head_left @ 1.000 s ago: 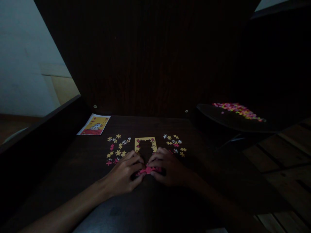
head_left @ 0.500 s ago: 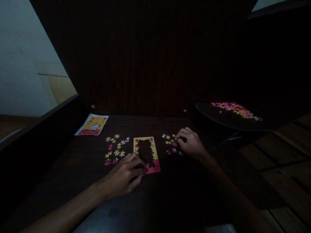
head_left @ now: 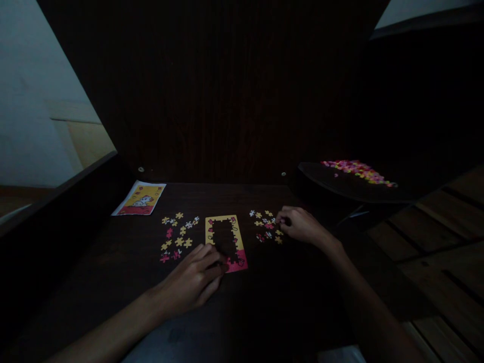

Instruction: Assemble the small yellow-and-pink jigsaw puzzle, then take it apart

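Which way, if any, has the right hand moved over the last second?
Yes: the right hand left the puzzle frame and went right, onto the loose pieces beside it.

Dark wooden table (head_left: 113, 262), faintly glossy; matt cardboard puzzle frame (head_left: 239, 242).

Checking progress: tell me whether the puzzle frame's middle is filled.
No, the middle of the frame is dark and bare; loose pieces lie either side.

I've got my left hand (head_left: 194, 280) flat at the near corner of the puzzle frame (head_left: 221, 219), right hand (head_left: 300, 225) curled off its right side.
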Demonstrator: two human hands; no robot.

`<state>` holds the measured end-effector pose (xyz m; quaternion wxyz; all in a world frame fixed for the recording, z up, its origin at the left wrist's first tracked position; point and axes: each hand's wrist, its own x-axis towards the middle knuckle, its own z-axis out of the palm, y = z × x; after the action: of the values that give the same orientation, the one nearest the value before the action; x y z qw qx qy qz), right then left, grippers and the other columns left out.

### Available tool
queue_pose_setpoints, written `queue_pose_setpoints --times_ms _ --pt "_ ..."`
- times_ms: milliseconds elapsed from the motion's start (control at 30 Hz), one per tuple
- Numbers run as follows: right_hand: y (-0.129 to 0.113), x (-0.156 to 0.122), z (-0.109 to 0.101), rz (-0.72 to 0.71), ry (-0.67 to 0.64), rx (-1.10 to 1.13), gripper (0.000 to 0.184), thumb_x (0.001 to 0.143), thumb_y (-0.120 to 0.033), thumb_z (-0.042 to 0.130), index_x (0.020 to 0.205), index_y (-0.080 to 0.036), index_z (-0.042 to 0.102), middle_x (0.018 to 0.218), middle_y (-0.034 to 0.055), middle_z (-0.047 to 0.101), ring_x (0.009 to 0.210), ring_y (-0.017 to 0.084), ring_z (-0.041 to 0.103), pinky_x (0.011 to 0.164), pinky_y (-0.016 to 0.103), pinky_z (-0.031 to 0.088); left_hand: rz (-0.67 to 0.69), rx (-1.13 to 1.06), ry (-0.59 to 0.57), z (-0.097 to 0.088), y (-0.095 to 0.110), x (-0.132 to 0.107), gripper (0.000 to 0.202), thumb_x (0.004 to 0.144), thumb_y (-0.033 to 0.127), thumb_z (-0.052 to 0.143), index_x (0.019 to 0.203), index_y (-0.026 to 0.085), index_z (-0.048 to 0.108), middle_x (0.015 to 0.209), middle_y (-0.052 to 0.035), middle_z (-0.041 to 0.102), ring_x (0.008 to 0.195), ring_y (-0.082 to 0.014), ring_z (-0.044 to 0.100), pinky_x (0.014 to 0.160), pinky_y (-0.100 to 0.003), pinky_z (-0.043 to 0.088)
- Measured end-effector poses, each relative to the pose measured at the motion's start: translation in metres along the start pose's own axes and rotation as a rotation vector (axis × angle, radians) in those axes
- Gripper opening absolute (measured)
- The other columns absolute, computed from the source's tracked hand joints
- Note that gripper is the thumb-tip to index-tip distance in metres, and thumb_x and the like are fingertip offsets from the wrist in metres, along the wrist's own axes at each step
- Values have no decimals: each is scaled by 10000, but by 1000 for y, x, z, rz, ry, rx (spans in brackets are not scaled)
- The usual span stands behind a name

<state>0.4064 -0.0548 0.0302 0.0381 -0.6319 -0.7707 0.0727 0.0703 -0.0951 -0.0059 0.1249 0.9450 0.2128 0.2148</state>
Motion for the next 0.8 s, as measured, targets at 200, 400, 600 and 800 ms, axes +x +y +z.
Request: queue_pose_setpoints --times_ms 200,400,600,800 --pt "-2 5 10 -65 -17 33 161 862 -316 622 764 -193 652 847 43 648 723 169 585 632 272 390 35 109 4 3 2 -2 204 929 111 476 1024 157 650 923 -77 578 841 -203 541 736 -323 499" --pt "-3 5 12 -91 -16 78 130 869 -263 619 766 -189 644 850 47 649 731 168 583 636 271 392 75 242 31 5 9 0 192 939 110 463 1017 123 638 824 -64 597 746 -201 572 692 -338 515" --pt "-1 5 13 -96 -12 91 129 868 -248 616 757 -186 636 841 47 650 721 164 577 633 271 390 102 311 16 9 7 -6 237 964 132 426 1101 110 618 761 -47 663 643 -176 630 651 -317 531" --pt "0 5 14 -105 -1 87 134 873 -236 604 755 -189 645 859 50 662 747 172 598 658 274 398 59 369 -32 11 7 -10 258 934 142 452 1128 113 620 676 -20 651 509 -168 606 460 -271 442"
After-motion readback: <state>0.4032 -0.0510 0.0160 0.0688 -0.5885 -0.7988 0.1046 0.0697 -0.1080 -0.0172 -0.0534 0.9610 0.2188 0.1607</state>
